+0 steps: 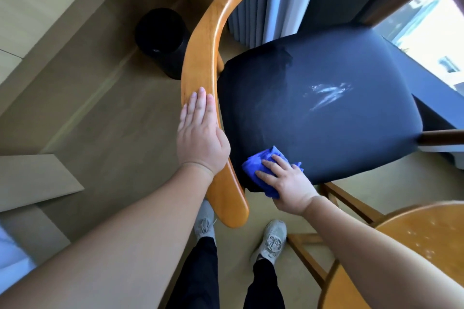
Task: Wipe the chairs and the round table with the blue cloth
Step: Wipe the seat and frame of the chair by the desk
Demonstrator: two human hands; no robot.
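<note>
A wooden chair with a curved armrest (200, 57) and a dark padded seat (326, 118) fills the middle of the view. My left hand (200, 133) lies flat on the armrest, fingers together. My right hand (283, 180) presses the bunched blue cloth (261, 165) onto the seat's near left corner. A shiny wet streak (329, 95) shows on the seat's middle. The round wooden table (414, 233) shows only as a rim at the bottom right.
A black cylindrical bin (163, 40) stands on the floor left of the chair. Grey curtains (253, 7) and a bright window (431, 32) lie behind it. My two feet in grey shoes (271, 238) stand between chair and table.
</note>
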